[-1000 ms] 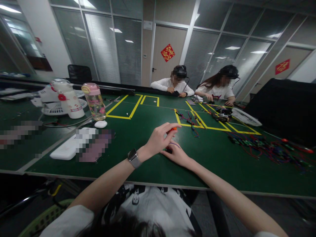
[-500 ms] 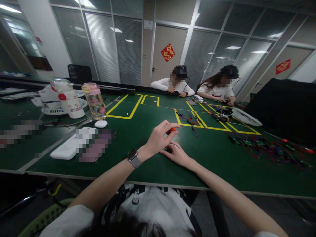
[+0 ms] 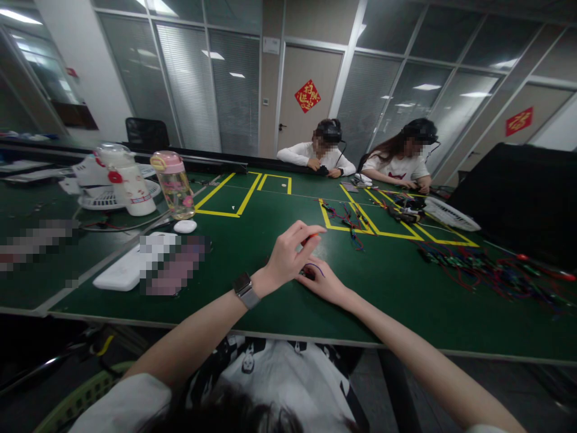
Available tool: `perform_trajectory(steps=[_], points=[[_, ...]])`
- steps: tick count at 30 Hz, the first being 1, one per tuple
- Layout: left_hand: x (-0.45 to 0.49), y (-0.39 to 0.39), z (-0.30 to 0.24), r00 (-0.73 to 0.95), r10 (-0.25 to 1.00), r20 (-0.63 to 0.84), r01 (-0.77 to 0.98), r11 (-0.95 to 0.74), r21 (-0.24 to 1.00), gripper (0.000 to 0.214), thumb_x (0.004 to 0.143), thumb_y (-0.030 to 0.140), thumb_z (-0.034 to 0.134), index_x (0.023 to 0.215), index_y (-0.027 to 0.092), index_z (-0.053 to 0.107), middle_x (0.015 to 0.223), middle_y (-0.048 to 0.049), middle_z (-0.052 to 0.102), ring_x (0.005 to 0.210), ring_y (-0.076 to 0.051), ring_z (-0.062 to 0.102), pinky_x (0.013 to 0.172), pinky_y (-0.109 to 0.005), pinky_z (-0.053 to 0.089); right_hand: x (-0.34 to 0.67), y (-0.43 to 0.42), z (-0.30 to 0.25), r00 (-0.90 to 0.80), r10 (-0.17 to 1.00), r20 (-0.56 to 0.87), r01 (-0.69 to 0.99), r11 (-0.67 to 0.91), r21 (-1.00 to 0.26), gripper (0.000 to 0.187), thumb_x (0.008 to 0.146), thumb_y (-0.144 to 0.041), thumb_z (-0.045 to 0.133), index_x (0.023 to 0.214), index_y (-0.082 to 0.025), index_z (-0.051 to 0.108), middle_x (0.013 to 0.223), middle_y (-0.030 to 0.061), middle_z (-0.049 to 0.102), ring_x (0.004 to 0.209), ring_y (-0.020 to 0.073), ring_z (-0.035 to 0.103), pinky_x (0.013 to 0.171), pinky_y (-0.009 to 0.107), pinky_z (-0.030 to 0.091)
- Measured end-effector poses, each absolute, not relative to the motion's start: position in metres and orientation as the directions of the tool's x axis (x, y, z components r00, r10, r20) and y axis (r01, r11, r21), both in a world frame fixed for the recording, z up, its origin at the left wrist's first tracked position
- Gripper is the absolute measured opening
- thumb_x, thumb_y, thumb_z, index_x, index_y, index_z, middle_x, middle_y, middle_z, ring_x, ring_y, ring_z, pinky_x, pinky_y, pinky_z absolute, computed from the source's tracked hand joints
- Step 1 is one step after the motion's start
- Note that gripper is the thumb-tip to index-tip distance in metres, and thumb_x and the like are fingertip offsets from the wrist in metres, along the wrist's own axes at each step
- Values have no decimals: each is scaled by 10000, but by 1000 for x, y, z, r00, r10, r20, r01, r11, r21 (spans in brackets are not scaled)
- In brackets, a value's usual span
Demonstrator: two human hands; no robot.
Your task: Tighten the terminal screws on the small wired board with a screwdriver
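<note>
My left hand [image 3: 288, 254], with a watch on its wrist, is closed around a small orange-ended tool [image 3: 313, 236]. Its shaft is hidden by the fingers, and I cannot make out its exact kind. Just below and to the right, my right hand [image 3: 328, 285] rests low on the green table [image 3: 252, 252]. Its fingers are curled round a small circuit board with wires [image 3: 309, 274], mostly covered by the hand. One thin blue-purple wire [image 3: 321, 269] arcs over the back of the right hand.
Wired boards [image 3: 349, 218] lie within yellow tape ahead, and a tangled wire pile [image 3: 487, 267] is at right. On the left stand a pink-lidded bottle [image 3: 175, 186] and a white jug [image 3: 133, 186], near a white case [image 3: 185, 227] and a phone-like slab [image 3: 178, 270]. Two people sit opposite.
My left hand has turned slightly, so less of the orange end shows between its fingers. The right hand stays nearly in place around the board.
</note>
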State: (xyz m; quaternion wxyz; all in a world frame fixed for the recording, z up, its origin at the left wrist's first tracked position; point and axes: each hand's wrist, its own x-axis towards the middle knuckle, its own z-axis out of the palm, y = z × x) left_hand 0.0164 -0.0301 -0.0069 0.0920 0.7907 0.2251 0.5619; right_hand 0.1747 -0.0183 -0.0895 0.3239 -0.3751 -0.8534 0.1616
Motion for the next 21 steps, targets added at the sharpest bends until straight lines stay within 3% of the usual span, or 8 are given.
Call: perform_trajectory(steps=[3, 7, 21], points=[[17, -32, -8, 286, 453, 844, 232, -888, 398, 296, 1005, 237, 351, 1169, 188, 592, 969, -57, 610, 875, -149, 588, 786, -280, 479, 175, -18, -89, -515, 743, 429, 520, 668, -532, 146, 866, -275, 625, 959, -169, 664, 931, 68, 635, 775, 176, 603, 695, 304, 515], [18, -34, -8, 272, 419, 866, 213, -904, 370, 295, 988, 190, 357, 1183, 173, 579, 1067, -89, 600, 966, -171, 587, 839, -304, 488, 175, -18, -89, -515, 740, 433, 522, 672, -526, 135, 865, -273, 623, 928, -160, 660, 919, 74, 640, 778, 183, 606, 700, 312, 514], [20, -32, -9, 194, 409, 892, 238, -901, 362, 212, 946, 199, 511, 1110, 205, 645, 895, -32, 559, 818, -138, 562, 727, -259, 487, 176, -16, -91, -519, 723, 456, 524, 691, -498, 133, 867, -287, 621, 896, -162, 654, 886, 64, 632, 750, 176, 585, 675, 295, 490]])
